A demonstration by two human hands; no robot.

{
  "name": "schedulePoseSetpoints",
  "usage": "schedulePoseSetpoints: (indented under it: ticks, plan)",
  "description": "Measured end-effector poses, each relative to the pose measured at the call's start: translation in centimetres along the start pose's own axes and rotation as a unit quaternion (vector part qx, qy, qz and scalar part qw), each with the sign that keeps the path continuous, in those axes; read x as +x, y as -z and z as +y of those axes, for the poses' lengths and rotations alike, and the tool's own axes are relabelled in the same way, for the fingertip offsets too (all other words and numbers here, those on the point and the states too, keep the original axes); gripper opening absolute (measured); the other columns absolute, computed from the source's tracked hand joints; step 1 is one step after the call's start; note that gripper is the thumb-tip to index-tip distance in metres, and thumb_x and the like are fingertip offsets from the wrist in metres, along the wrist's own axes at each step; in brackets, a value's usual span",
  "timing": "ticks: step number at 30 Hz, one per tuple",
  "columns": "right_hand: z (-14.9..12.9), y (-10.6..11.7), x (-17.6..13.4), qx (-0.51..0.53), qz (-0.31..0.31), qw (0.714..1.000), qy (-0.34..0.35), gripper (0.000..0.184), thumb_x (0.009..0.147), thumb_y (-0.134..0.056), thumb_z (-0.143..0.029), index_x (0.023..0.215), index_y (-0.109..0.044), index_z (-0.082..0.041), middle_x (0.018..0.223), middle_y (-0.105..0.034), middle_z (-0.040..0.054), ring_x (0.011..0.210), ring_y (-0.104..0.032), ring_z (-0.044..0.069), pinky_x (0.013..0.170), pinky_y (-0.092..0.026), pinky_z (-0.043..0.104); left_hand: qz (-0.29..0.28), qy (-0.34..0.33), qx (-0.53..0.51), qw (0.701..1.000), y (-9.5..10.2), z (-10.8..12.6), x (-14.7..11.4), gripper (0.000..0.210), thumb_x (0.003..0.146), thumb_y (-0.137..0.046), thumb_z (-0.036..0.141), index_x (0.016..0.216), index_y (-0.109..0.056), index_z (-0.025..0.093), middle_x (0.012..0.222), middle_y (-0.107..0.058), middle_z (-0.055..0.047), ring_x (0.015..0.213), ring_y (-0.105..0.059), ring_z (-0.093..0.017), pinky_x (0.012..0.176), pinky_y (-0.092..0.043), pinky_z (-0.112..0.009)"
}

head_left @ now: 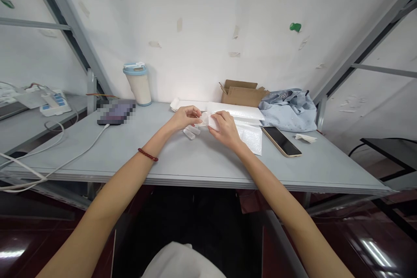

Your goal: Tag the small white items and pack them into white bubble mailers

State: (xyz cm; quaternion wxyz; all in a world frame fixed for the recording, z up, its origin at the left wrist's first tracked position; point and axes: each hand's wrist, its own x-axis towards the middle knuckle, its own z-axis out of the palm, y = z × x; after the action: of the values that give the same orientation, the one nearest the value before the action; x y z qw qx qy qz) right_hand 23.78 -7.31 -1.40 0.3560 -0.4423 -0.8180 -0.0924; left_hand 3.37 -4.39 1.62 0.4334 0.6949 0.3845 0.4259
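Note:
My left hand (186, 118) has its fingertips pinched at the left edge of a small white packet (205, 118), thin like paper or film. From the right, my right hand (226, 128) grips the same packet between thumb and fingers. Its exact kind is too small to make out. On the table just below my left hand lie two short whitish tubes (189, 134), close together. White bubble mailers (252, 138) are stacked behind and to the right of my right hand, partly covered by it.
A brown cardboard box (243, 95) and a light blue cloth (288, 110) sit at the back right. A phone (282, 141) and a crumpled tissue (305, 138) lie at right. A blue-lidded cup (139, 84) stands back left, beside a partly blurred device (115, 112) on a white cable (76, 156).

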Motion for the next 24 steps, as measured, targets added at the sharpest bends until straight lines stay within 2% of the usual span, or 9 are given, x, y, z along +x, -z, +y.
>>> schedulePoseSetpoints:
  ticks: [5,8,13,24]
  plan:
    - [0.40,-0.38,-0.04,0.006,0.027,0.999,0.018,0.032,0.082,-0.060,-0.029,0.112,-0.060,-0.019,0.108,-0.059,0.0128,0.100,-0.053,0.029,0.088,-0.043,0.044,-0.010,-0.013,0.048,0.999,0.14,0.24,-0.24,0.025,0.062,-0.077,0.035,0.078,-0.075,0.016,0.087,-0.072,-0.006,0.076,-0.062,-0.018,0.064,-0.051,-0.030]
    - [0.46,-0.48,-0.07,0.001,0.031,0.999,0.024,0.031,0.082,-0.060,-0.028,0.111,-0.060,-0.018,0.108,-0.058,0.0127,0.100,-0.053,0.028,0.087,-0.044,0.044,-0.006,-0.022,0.046,0.999,0.11,0.16,-0.22,0.025,0.061,-0.078,0.036,0.076,-0.076,0.016,0.087,-0.072,-0.006,0.075,-0.062,-0.018,0.063,-0.050,-0.030]
    - [0.36,-0.37,-0.09,0.000,0.026,0.999,0.025,0.031,0.082,-0.060,-0.028,0.112,-0.060,-0.019,0.108,-0.058,0.0128,0.100,-0.052,0.028,0.086,-0.044,0.044,0.013,-0.017,0.036,0.999,0.13,0.19,-0.13,0.023,0.057,-0.080,0.034,0.071,-0.074,0.016,0.085,-0.072,-0.006,0.075,-0.061,-0.017,0.062,-0.049,-0.029]
    - [0.26,-0.29,-0.09,0.004,0.018,1.000,0.019,0.032,0.083,-0.059,-0.028,0.113,-0.060,-0.017,0.109,-0.057,0.0138,0.102,-0.052,0.029,0.088,-0.043,0.044,0.016,0.012,0.014,1.000,-0.01,0.69,-0.24,0.020,0.056,-0.076,0.030,0.066,-0.068,0.015,0.085,-0.068,-0.006,0.071,-0.058,-0.015,0.061,-0.048,-0.027]
